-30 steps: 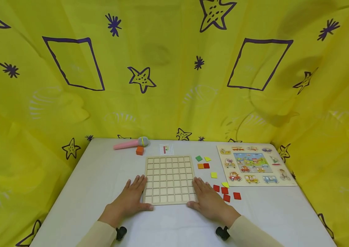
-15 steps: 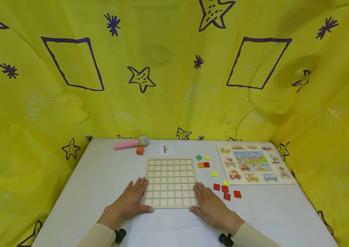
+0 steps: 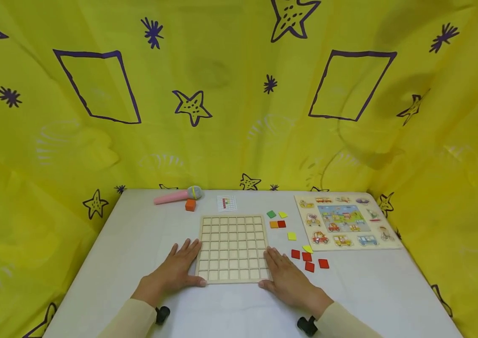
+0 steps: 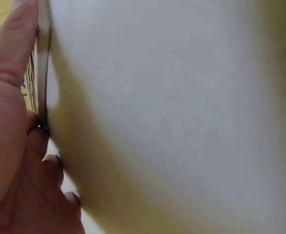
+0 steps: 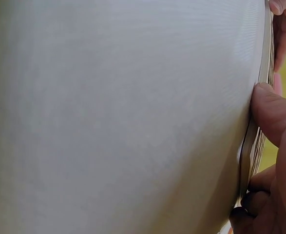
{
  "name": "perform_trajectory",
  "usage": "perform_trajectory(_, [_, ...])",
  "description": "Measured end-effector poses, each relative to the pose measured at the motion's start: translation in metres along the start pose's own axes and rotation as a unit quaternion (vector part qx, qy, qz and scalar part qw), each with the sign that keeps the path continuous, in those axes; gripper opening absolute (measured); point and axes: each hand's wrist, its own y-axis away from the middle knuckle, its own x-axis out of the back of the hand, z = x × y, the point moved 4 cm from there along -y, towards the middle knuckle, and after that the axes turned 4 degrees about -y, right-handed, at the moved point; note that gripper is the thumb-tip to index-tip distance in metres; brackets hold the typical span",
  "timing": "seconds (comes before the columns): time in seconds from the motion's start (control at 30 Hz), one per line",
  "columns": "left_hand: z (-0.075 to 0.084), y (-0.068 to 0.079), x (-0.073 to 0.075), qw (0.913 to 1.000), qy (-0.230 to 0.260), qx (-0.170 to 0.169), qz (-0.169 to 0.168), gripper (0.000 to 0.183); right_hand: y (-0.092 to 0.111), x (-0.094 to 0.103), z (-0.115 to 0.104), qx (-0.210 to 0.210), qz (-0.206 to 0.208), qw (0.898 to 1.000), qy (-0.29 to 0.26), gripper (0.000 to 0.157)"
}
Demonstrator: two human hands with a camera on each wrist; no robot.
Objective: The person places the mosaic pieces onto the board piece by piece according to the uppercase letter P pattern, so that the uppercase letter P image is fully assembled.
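Observation:
A square wooden grid board [image 3: 233,254] lies flat on the white table, its cells bare. Along its left side my left hand [image 3: 175,267] rests with fingers stretched out, the thumb at the near left corner. Against the right side lie the straight fingers of my right hand [image 3: 290,279], and that thumb touches the near right corner. The left wrist view shows the board's edge [image 4: 43,73] beside the left thumb. In the right wrist view, the right thumb [image 5: 274,109] presses on the near edge, with the left hand's fingertips beyond.
Several red tiles [image 3: 309,266], yellow tiles [image 3: 291,236], an orange tile [image 3: 273,225] and a green tile [image 3: 271,214] lie right of the board. Beyond them is a vehicle puzzle [image 3: 350,241]. Behind stand a pattern card [image 3: 227,203], an orange cube [image 3: 190,205] and a pink toy microphone [image 3: 172,197].
The grid board has slid slightly toward me and a little right between both hands, then stayed nearly still. The hands keep their places at its sides. The head view has shifted slightly.

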Motion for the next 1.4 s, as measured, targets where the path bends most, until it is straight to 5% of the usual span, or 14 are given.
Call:
perform_trajectory(0.47, [0.000,0.002,0.002,0.9990,0.044,0.002,-0.008,0.119,0.000,0.000,-0.003,-0.006,-0.002,1.000,-0.005,0.089])
perform_trajectory(0.67, [0.001,-0.001,0.000,0.9985,0.053,0.001,-0.009,0.119,-0.005,0.016,0.010,-0.032,-0.014,0.994,-0.100,0.084])
perform_trajectory(0.83, [0.000,-0.004,-0.002,0.9984,0.052,0.019,-0.015,0.122,-0.021,0.054,0.034,-0.051,0.037,0.983,-0.171,0.070])
perform_trajectory(1.07, [-0.002,-0.006,-0.001,0.9979,0.049,0.039,-0.014,0.123,-0.065,0.096,0.089,-0.089,0.154,0.939,-0.295,0.058])
perform_trajectory(1.23, [-0.004,-0.006,-0.003,0.9975,0.054,0.044,-0.011,0.123,-0.087,0.094,0.113,-0.111,0.158,0.901,-0.389,0.058])
perform_trajectory(1.4, [-0.004,-0.007,-0.007,0.9973,0.058,0.044,-0.009,0.124,-0.097,0.089,0.125,-0.146,0.154,0.886,-0.413,0.057])
